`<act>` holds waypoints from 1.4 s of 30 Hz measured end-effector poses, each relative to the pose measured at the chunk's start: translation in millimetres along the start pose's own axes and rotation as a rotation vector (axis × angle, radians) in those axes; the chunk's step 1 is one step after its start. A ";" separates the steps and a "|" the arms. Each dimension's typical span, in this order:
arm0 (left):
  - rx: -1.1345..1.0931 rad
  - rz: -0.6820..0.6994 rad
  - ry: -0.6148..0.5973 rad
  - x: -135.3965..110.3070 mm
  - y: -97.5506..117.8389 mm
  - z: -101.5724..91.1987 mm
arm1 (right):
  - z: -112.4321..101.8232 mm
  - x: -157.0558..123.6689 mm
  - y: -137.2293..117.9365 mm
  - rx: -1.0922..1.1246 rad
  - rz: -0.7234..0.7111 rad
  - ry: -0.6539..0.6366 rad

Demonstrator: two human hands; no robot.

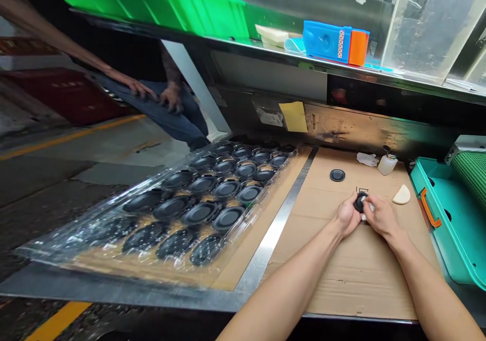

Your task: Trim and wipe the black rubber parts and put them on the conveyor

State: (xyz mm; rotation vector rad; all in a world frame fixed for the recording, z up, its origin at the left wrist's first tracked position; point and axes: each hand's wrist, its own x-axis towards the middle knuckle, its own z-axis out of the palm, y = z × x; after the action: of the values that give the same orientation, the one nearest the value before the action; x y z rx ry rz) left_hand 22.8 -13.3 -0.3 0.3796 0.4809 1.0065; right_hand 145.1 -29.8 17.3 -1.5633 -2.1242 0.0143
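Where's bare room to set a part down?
Bare cardboard in front of the left hand and right hand, running to the steel strip and teal bin. Another patch lies left of the black disc. Crowded: the plastic-wrapped disc tray, and the back corner by the white bottle.

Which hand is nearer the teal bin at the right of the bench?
Right. The right hand rests over the cardboard sheet, a little left of the teal plastic bin; the left hand is farther left, beyond the right hand.
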 end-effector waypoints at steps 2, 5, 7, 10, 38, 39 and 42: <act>0.004 0.018 0.008 1.4 -0.1 -0.7 | -0.2 -0.6 0.7 -0.028 0.032 0.057; -0.023 0.010 0.025 2.4 0.8 -2.6 | -0.7 -0.8 0.2 0.007 -0.098 0.003; -0.050 0.009 0.003 2.5 1.9 -3.7 | 0.0 -1.3 -0.8 -0.015 -0.108 -0.002; -0.082 0.016 0.011 2.6 3.1 -4.2 | 4.6 -3.0 -4.3 -0.081 -0.060 0.059; -0.032 -0.105 0.021 -15.7 41.5 -2.7 | -9.6 4.5 32.2 0.305 0.102 0.260; 0.006 -0.103 0.031 -14.9 38.8 -3.3 | -10.0 3.9 29.0 0.324 0.078 0.252; 0.118 -0.098 0.007 -11.4 28.3 -5.1 | -9.5 1.3 18.1 0.345 -0.008 0.216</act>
State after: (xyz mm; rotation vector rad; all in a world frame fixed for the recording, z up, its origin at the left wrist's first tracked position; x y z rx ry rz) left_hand -5.1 -9.0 12.4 0.4541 0.5618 0.8866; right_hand 164.7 -25.1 20.7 -1.2922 -1.8454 0.1911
